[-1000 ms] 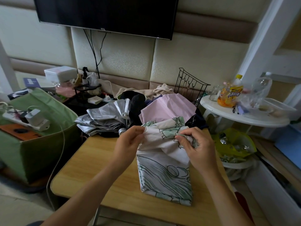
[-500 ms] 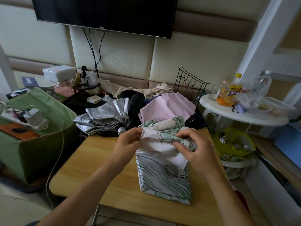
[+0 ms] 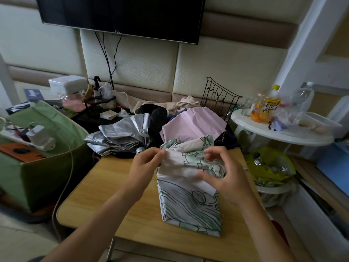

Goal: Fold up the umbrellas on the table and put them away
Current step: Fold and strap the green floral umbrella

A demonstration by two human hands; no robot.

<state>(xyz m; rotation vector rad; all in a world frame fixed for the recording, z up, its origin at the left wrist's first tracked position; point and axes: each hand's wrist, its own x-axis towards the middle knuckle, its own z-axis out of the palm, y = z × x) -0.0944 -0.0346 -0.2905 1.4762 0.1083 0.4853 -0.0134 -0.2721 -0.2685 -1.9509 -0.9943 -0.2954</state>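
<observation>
Both hands are working the green-and-white patterned umbrella (image 3: 188,203) at the centre of the frame, lying on the wooden table (image 3: 105,188) with its near end close to the table's front edge. The left hand (image 3: 145,167) is pinching a white fold of canopy between thumb and fingertips at the umbrella's upper left corner, lifting it so the pleat stands clear. The right hand (image 3: 224,176) is curling over the gathered fabric on the right, thumb tucked under a panel and fingers arching above; it looks like it is holding the bundle steady while the pleats get straightened, though how tightly I cannot tell.

Just behind, toward the upper middle, the silver umbrella (image 3: 120,138) is slumping half-collapsed off the table's far left corner, and the pink umbrella (image 3: 192,125) is lying beside it on the right, both apparently waiting their turn. They are crowding the far edge, so there is little room to push forward.

The open room is on the left half of the table, bare wood down to the lower left corner. On the right, the patterned umbrella is sitting near the table's right edge, with the white side table (image 3: 279,133) and a yellow-green bag (image 3: 270,165) beyond.
</observation>
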